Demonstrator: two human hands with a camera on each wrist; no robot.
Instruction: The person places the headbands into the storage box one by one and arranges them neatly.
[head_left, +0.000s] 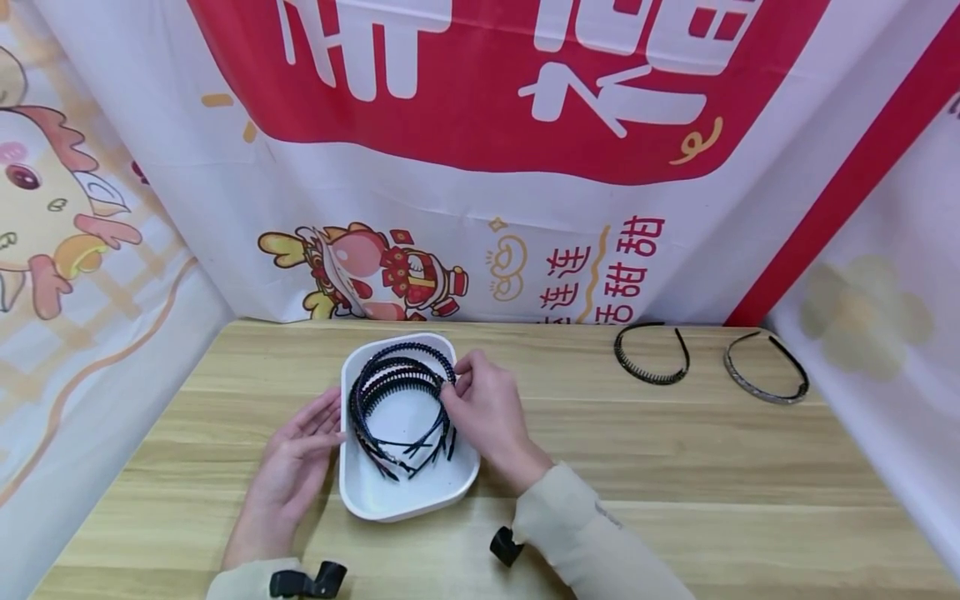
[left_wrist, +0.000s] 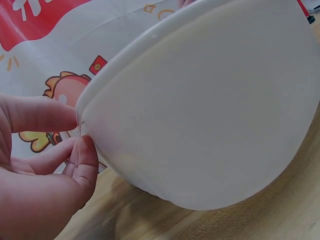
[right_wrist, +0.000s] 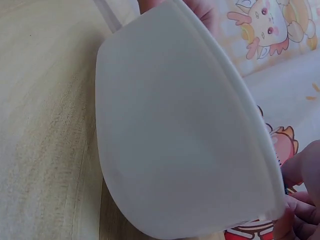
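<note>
A white plastic tub [head_left: 375, 500] holds several black headbands [head_left: 401, 383], some toothed and some braided-looking, stacked with their ends toward the near side. My left hand [head_left: 296, 462] rests against the tub's left side. In the left wrist view, its fingertips [left_wrist: 86, 145] touch the outer wall just by the rim. Over the tub's right rim, my right hand [head_left: 487, 408] pinches the side of a black headband between thumb and fingers. From the right wrist, the tub wall [right_wrist: 180, 120] hides most of that grip; a bit of dark band shows at the fingers.
Two more headbands lie at the back right of the wooden table [head_left: 675, 458]: a black toothed headband [head_left: 651, 377] and a glittery headband [head_left: 765, 396]. A printed cloth backdrop [head_left: 487, 192] stands along the table's back edge and sides.
</note>
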